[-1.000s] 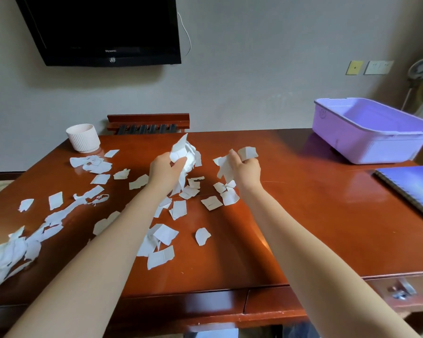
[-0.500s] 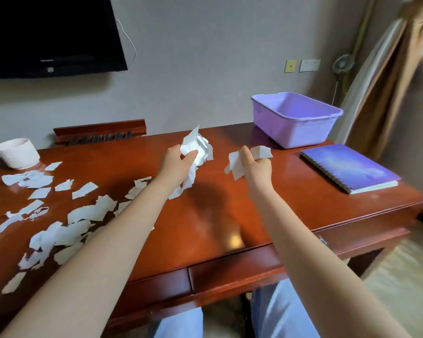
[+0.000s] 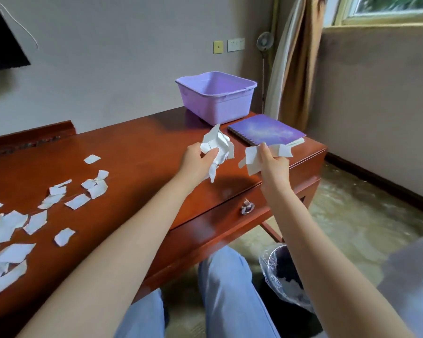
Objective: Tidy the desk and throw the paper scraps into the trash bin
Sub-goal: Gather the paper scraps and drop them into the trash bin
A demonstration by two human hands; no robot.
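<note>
My left hand (image 3: 197, 162) grips a crumpled wad of white paper scraps (image 3: 217, 145) above the right part of the wooden desk (image 3: 137, 152). My right hand (image 3: 274, 167) pinches a few flat white scraps (image 3: 252, 158) over the desk's right front corner. Several loose paper scraps (image 3: 34, 215) lie scattered on the left of the desk. A dark trash bin (image 3: 282, 272) with a clear plastic liner stands on the floor beside my knees, below my right forearm, with white scraps inside.
A purple plastic tub (image 3: 216, 96) stands at the desk's far right, and a purple spiral notebook (image 3: 266, 130) lies in front of it. A drawer with a metal pull (image 3: 247, 207) faces me. A curtain (image 3: 296, 59) and a fan (image 3: 264, 42) are in the corner.
Both hands, each holding its scraps, have moved right across the desk toward its right end. The view has swung right and down, bringing the trash bin and my knees into sight.
</note>
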